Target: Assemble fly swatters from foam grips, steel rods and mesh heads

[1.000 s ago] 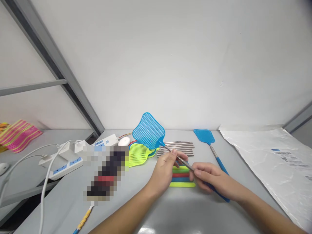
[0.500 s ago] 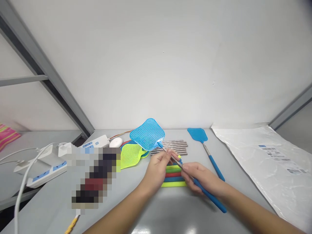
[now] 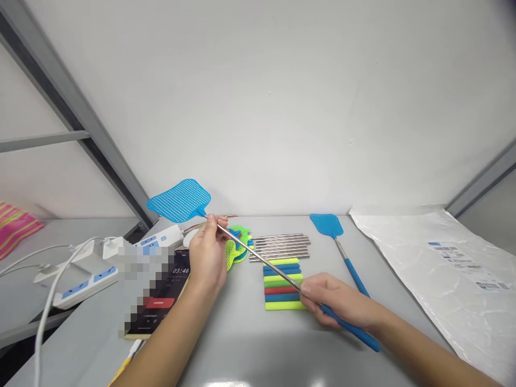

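A fly swatter (image 3: 262,259) is held slantwise above the table (image 3: 250,344), all in one piece, its silver metal rod (image 3: 242,243) stretched out long. The blue, rounded head (image 3: 180,201), full of small holes, points toward the table's back left corner; the smooth blue handle (image 3: 352,329) lies farther from the back edge, to the right.

Your shiny, smooth metal shaft (image 3: 258,256), your matt perforated plastic swatter head (image 3: 179,201), glossy wrinkled plastic-looking mailer (image 3: 431,279) beside you
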Demonstrator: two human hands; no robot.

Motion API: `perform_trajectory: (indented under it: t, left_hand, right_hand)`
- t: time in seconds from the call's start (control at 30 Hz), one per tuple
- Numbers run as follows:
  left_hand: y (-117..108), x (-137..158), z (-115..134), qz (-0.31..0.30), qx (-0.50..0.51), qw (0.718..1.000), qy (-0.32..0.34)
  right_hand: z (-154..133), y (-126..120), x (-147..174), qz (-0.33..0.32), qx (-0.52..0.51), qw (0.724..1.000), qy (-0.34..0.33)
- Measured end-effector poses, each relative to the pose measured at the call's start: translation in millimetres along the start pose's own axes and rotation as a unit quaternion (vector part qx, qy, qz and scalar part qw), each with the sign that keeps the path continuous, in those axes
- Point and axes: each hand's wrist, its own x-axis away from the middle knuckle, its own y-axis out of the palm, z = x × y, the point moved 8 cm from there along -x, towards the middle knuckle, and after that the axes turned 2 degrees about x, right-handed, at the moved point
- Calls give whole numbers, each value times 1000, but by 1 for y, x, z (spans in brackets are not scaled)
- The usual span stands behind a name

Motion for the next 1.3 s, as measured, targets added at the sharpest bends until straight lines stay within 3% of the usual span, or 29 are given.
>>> perform_trajectory:
  t: [0.3, 0.4, 0.53, 0.63, 1.03, 1.3]
  left_hand:
    - [13, 22, -32, -78, -7, 991, -105]
    - [27, 41, -40, -162, -55, 978, -123]
    - [47, 75, -53, -287, -131, 934, -168]
    - [55, 90, -60, -336, -147, 912, -185]
    - [39, 64, -51, -240, -175, 947, -119]
    - [27, 41, -34, -152, -88, 980, -92]
  right_hand:
    - [-3, -13, 12, 16, -1, 1000, -7]
    - [-1, -15, 12, 22, -33, 999, -4]
    - [4, -16, 9, 36, -67, 997, -3]
    - [5, -14, 7, 41, -76, 996, -8]
    - [10, -7, -4, 25, -99, 995, -2]
    - [-3, -1, 4, 1, -72, 997, 13]
